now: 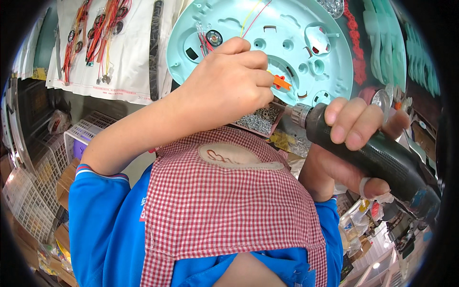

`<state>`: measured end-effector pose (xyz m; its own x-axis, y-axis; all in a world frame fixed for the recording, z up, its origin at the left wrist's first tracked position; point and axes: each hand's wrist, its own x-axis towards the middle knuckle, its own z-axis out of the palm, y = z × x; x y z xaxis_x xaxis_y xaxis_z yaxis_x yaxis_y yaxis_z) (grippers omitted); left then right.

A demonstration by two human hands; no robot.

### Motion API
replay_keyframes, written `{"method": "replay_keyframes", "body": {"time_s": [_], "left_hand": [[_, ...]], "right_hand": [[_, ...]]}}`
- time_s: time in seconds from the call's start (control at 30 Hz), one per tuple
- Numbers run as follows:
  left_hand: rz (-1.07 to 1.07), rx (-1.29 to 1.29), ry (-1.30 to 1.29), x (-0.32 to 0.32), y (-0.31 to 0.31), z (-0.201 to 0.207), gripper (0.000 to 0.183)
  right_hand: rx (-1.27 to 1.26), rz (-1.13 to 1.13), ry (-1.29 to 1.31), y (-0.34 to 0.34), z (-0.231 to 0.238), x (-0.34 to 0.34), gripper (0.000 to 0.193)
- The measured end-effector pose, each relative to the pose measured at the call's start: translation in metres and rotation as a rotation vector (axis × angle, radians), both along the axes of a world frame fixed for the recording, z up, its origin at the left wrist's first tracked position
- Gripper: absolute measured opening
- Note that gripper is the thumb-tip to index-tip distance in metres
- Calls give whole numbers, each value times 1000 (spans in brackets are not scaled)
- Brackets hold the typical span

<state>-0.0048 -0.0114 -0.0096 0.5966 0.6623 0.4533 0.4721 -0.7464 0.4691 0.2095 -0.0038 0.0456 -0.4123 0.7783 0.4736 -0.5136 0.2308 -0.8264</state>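
My right hand (354, 124) is wrapped round the black body of an electric screwdriver (377, 160). The metal chuck and bit of this tool point left, toward the underside of my left hand (229, 83). That left hand is closed, its fingers curled over a round turquoise plastic shell (220, 10); its fingertips are hidden, so what they pinch does not show. Beside its knuckles, a small orange plastic piece (281, 83) with a red part sits in the shell. A small round speaker (213, 38) with red wires lies at the shell's left.
Below the shell stands a tray of loose screws (258, 122). On the left, bundles of wired speakers (106, 29) lie on a white sheet (135, 83). More turquoise shells (385, 43) are stacked at the right. White plastic baskets (36, 203) stand lower left.
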Motion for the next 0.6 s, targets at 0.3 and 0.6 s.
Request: {"method": "replay_keyframes", "body": {"time_s": [0.3,0.6], "left_hand": [[108,-129,-129,-1,5,-1,18],[210,-149,-144,-7,8,-8,26]], "right_hand": [[3,-22,2,11,5,-11,88],[-99,-173,116,17,-11,-27,91]]}}
